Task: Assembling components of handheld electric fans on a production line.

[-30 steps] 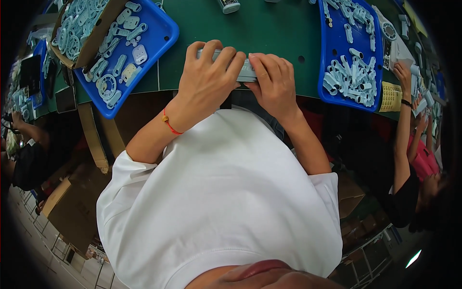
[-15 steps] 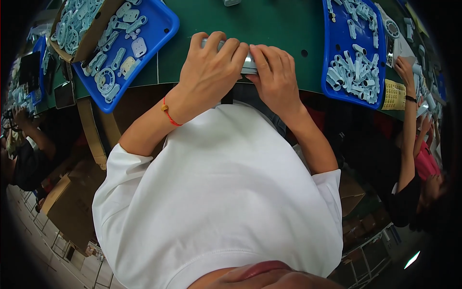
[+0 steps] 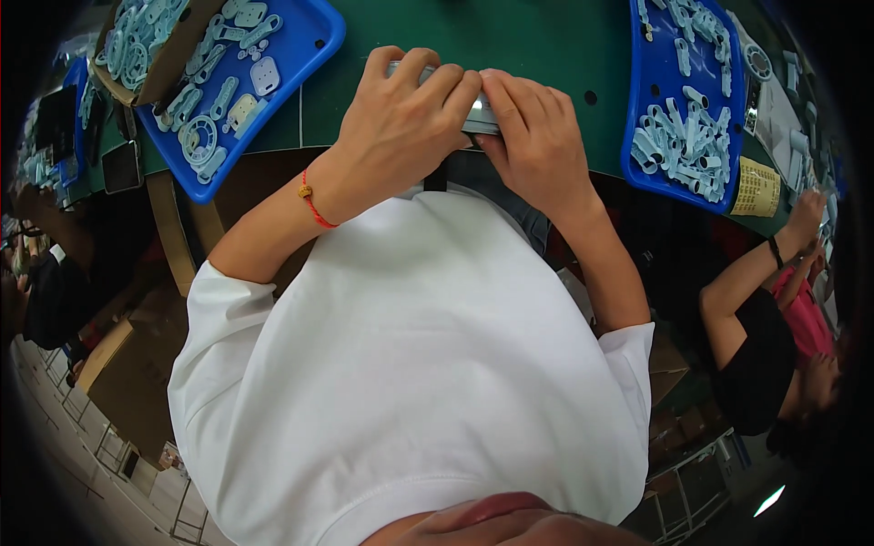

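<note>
Both my hands close round a pale, glossy plastic piece [image 3: 481, 116] near the front edge of the green table [image 3: 382, 23]. Only its right part and a bit of its top edge show; the rest is covered by my fingers, so its kind cannot be told. My left hand [image 3: 405, 109], with a red cord bracelet [image 3: 309, 196] at the wrist, wraps over the piece from the left. My right hand [image 3: 537, 136] grips its right end, thumb below and fingers on top. The two hands' index fingers meet above it.
A blue tray [image 3: 314, 55] at left holds light-blue plastic parts, with a cardboard box [image 3: 168, 68] of parts on it. Another blue tray [image 3: 645, 86] with parts stands at right, beside a yellow label sheet [image 3: 756, 187]. A dark phone-like slab [image 3: 122, 166] lies far left. Co-workers sit on both sides.
My hands keep their hold on the piece, with little shift. The view has turned slightly. The co-worker's arm at right has drawn back from beside the right tray.
</note>
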Action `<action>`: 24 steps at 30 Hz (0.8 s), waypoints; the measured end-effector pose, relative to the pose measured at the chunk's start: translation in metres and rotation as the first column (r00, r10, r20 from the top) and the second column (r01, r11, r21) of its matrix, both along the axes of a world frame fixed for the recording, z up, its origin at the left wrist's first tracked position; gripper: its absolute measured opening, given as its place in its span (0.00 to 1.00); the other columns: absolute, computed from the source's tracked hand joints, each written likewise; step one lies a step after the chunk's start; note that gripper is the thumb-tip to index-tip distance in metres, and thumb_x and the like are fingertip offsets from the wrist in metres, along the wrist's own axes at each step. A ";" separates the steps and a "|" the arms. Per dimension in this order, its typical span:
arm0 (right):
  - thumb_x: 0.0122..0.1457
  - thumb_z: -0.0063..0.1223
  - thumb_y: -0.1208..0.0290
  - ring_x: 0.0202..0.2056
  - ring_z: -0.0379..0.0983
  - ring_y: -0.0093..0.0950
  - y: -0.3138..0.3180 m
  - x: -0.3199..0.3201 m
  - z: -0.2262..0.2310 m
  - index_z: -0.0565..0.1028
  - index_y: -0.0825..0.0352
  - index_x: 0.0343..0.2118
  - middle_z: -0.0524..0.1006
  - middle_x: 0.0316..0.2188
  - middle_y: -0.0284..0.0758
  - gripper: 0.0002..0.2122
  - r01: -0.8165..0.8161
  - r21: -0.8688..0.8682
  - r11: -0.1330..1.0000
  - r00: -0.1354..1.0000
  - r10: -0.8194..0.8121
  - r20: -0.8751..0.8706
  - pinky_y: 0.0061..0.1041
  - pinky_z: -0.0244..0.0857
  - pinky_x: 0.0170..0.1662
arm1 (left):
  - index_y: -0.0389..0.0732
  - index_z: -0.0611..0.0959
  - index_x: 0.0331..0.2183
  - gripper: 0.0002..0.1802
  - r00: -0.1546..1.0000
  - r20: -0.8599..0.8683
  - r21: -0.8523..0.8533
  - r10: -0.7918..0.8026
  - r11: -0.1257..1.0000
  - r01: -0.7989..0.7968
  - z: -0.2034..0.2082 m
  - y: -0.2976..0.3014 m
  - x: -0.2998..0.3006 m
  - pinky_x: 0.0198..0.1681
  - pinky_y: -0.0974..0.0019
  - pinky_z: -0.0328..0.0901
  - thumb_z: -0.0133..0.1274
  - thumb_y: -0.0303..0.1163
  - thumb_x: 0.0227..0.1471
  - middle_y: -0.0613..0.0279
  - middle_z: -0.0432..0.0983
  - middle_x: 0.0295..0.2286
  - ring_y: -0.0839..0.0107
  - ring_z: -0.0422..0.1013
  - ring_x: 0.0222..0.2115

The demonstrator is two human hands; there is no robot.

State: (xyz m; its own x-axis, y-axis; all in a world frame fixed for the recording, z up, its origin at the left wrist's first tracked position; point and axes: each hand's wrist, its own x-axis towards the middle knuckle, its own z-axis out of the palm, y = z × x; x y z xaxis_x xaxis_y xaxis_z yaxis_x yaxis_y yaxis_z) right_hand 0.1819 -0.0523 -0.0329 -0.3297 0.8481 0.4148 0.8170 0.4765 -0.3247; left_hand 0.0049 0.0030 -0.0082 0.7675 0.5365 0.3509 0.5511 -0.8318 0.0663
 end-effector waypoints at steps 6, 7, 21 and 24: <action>0.40 0.64 0.69 0.39 0.70 0.35 -0.001 0.002 0.013 0.68 0.67 0.48 0.72 0.40 0.38 0.29 -0.016 -0.139 0.990 0.993 -0.001 -0.121 0.31 0.64 0.41 | 0.41 0.75 0.38 0.27 0.932 0.341 0.022 0.121 0.990 -0.137 0.013 -0.017 -0.007 0.47 0.61 0.55 0.63 0.46 0.37 0.59 0.62 0.44 0.61 0.56 0.47; 0.41 0.64 0.67 0.39 0.70 0.35 -0.005 0.000 0.016 0.68 0.68 0.48 0.72 0.38 0.39 0.29 0.043 -0.255 0.966 0.946 -0.122 -0.302 0.30 0.64 0.41 | 0.39 0.73 0.37 0.22 0.837 0.526 -0.055 0.149 0.988 -0.141 0.011 -0.024 -0.012 0.42 0.66 0.59 0.59 0.44 0.45 0.58 0.65 0.39 0.66 0.61 0.40; 0.43 0.61 0.77 0.43 0.64 0.37 -0.018 -0.022 0.025 0.60 0.72 0.55 0.62 0.45 0.43 0.33 0.181 -0.250 0.951 0.872 -0.272 -0.406 0.30 0.62 0.44 | 0.26 0.70 0.38 0.14 0.586 0.454 -0.880 0.671 0.236 0.411 -0.010 -0.022 0.016 0.37 0.67 0.67 0.42 0.23 0.47 0.50 0.75 0.31 0.67 0.73 0.31; 0.46 0.59 0.77 0.45 0.63 0.36 -0.017 -0.022 0.026 0.59 0.72 0.55 0.61 0.46 0.42 0.32 0.161 -0.264 0.951 0.876 -0.261 -0.406 0.29 0.62 0.45 | 0.27 0.70 0.40 0.15 0.678 0.418 -0.907 0.605 0.240 0.346 -0.004 -0.017 0.007 0.38 0.67 0.67 0.42 0.24 0.48 0.49 0.74 0.33 0.66 0.72 0.33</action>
State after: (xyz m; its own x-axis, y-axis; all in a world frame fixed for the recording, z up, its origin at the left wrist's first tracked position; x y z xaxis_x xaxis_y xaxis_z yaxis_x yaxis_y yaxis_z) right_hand 0.1597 -0.0689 -0.0074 0.0367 0.9613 0.2730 0.6445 0.1860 -0.7416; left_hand 0.0116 -0.0142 -0.0122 0.4778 0.8594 -0.1821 0.0430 0.1841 0.9820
